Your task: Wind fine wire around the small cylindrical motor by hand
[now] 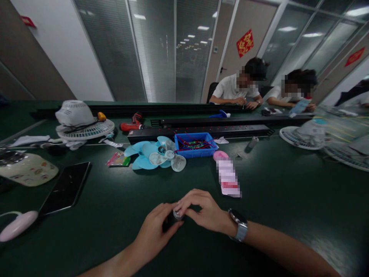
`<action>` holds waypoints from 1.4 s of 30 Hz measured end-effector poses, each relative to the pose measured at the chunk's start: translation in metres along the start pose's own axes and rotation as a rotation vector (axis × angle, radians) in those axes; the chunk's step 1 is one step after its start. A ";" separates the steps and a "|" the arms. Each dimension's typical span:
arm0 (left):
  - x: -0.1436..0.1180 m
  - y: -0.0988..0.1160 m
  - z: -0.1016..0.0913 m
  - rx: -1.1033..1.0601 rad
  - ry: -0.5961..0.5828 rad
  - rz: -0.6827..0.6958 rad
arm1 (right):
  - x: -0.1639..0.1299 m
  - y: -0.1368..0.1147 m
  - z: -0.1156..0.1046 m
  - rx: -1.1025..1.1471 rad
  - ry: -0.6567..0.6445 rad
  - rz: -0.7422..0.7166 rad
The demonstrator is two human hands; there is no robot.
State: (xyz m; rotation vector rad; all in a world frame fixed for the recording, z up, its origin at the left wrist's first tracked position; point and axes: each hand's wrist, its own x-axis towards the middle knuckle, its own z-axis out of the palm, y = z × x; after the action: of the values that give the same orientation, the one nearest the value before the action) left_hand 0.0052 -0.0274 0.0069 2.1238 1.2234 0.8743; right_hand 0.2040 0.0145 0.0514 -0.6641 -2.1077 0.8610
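Close in front of me, a small cylinder with a silvery metal top (178, 215) is between my two hands. My left hand (157, 225) curls around its side, thumb and fingers closed on it. From above, my right hand (201, 209) has its bent fingertips pressed at the top of the same cylinder. Much of the cylinder is hidden by fingers, so its exact kind is unclear. On the right wrist is a watch (238, 224). A pink and white item (227, 175), partly blurred, lies beyond the right hand.
Light blue fan blades (144, 152) lie beside a blue bin (196, 153) of wired circuit boards. Behind are a red drill (131, 126), black rails (201, 132) and a fan housing (75, 115). A phone-like black slab (67, 186) is left. Two people sit across the table.
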 end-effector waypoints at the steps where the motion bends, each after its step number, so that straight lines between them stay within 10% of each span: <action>1: 0.000 0.000 0.000 0.001 0.001 0.001 | -0.001 0.000 0.001 0.009 0.010 0.000; 42: 0.001 0.001 -0.001 -0.021 -0.012 -0.006 | -0.001 -0.004 -0.003 0.013 -0.096 0.016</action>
State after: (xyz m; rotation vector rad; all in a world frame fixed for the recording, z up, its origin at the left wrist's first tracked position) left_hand 0.0052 -0.0271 0.0081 2.1048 1.2089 0.8669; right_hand 0.2061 0.0118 0.0554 -0.6450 -2.1829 0.9319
